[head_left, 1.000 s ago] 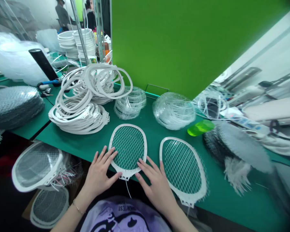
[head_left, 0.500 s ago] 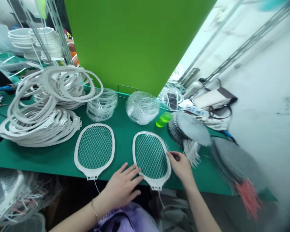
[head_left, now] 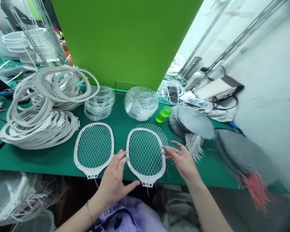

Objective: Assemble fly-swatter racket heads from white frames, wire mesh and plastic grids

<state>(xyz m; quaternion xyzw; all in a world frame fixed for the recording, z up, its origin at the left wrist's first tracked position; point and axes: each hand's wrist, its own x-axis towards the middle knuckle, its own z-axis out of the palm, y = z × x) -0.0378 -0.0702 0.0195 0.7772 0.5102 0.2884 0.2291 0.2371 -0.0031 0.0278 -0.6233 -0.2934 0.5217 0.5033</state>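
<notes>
On the green table, my left hand (head_left: 113, 180) lies with fingers stretched and thumb spread, its fingertips at the left edge of a white racket-shaped frame (head_left: 128, 161). At the frame's right edge is my right hand (head_left: 182, 159), its fingers apart and their tips touching the rim. A wire mesh sheet (head_left: 162, 132) shows through the frame and sticks out past its top and right side. A thin white wire hangs below the frame's short neck. To the left lies a second racket-shaped frame (head_left: 75, 154) with mesh inside its rim.
White frames (head_left: 38, 129) are heaped at the left. Two bundles of clear rings (head_left: 141, 103) stand behind the frames, before a green panel (head_left: 125, 42). A green cup (head_left: 163, 114), stacked mesh discs (head_left: 195, 122) and grey discs with red wires (head_left: 244, 154) are on the right.
The right-hand frame has shifted left relative to its mesh, which now shows more beyond the top and right. My left hand moved left and up; my right fingers spread from a pinch.
</notes>
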